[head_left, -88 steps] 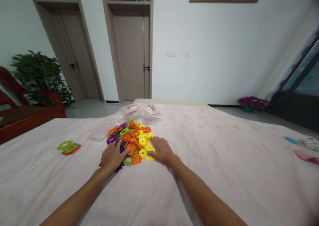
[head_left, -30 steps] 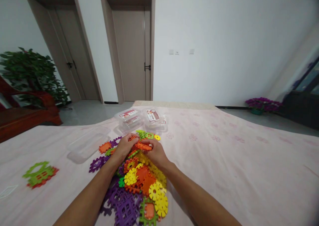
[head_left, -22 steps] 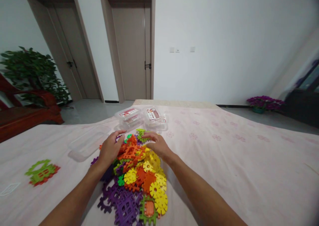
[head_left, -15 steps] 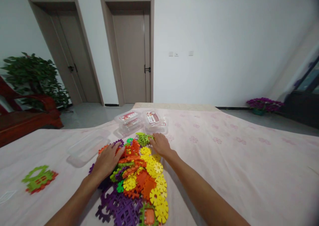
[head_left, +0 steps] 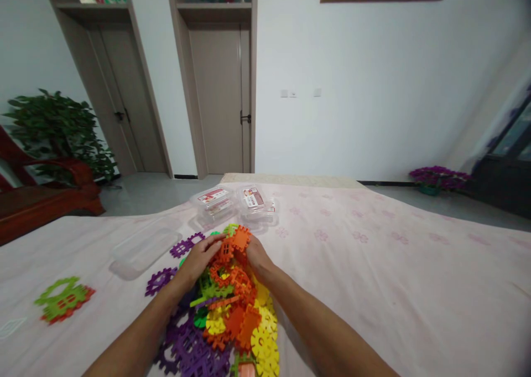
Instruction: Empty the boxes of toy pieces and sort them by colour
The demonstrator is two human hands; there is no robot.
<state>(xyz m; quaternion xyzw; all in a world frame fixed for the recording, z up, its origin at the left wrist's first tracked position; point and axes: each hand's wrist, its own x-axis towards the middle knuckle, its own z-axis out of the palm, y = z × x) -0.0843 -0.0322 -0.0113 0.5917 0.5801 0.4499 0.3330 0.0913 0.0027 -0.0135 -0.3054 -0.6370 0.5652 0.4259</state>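
Note:
A heap of plastic building pieces, purple (head_left: 197, 344), yellow (head_left: 265, 341) and orange (head_left: 249, 327), lies on the cloth before me. At its far end my left hand (head_left: 202, 259) curls round an orange window piece (head_left: 226, 251), its fingertips on the near and left side. Across from it, my right hand (head_left: 258, 258) closes on an orange square piece (head_left: 241, 237) that stands up from the heap. Its fingertips are hidden behind the orange pieces. Loose purple gear-edged pieces (head_left: 160, 281) lie left of my left forearm.
An open clear plastic box (head_left: 145, 249) stands on the left. Behind the heap are stacked lidded clear boxes (head_left: 213, 202) and another labelled pair (head_left: 254, 202). A green and orange house-shaped piece (head_left: 64, 300) lies far left on the pink flowered cloth (head_left: 373, 288).
My hands have drawn closer together at the heap's far end. Orange pieces are now raised between them, and purple pieces formerly under my left hand are uncovered.

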